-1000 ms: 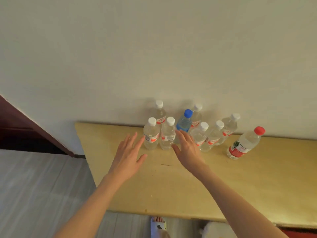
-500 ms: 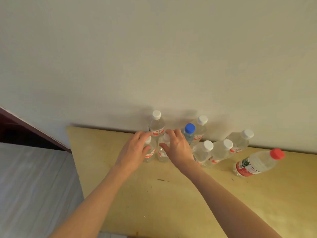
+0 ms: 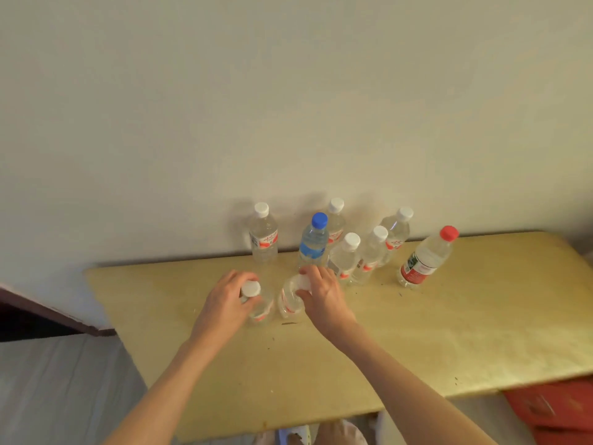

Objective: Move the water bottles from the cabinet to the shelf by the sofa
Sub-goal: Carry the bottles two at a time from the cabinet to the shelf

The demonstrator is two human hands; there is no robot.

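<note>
One big pale wall filled most of the view, and a yellow wooden cabinet top stood against it. Grey floor lay past the top's left edge, and something red showed under its right front corner.

Eight water bottles stood on the top, near its back edge. Six were close to the wall, all upright with caps up: a white-capped bottle on the left, a blue-capped bottle, a huddle of four white-capped bottles just beside it, and a red-capped bottle a little apart on the right.

Two more stood in front, nearer the middle of the top. The left hand curled its fingers round the left front bottle, which stood upright with its white cap up. The right hand gripped the top of the right front bottle, and its fingers hid most of the cap. That bottle was blurry, so I could not tell if it leaned.
</note>
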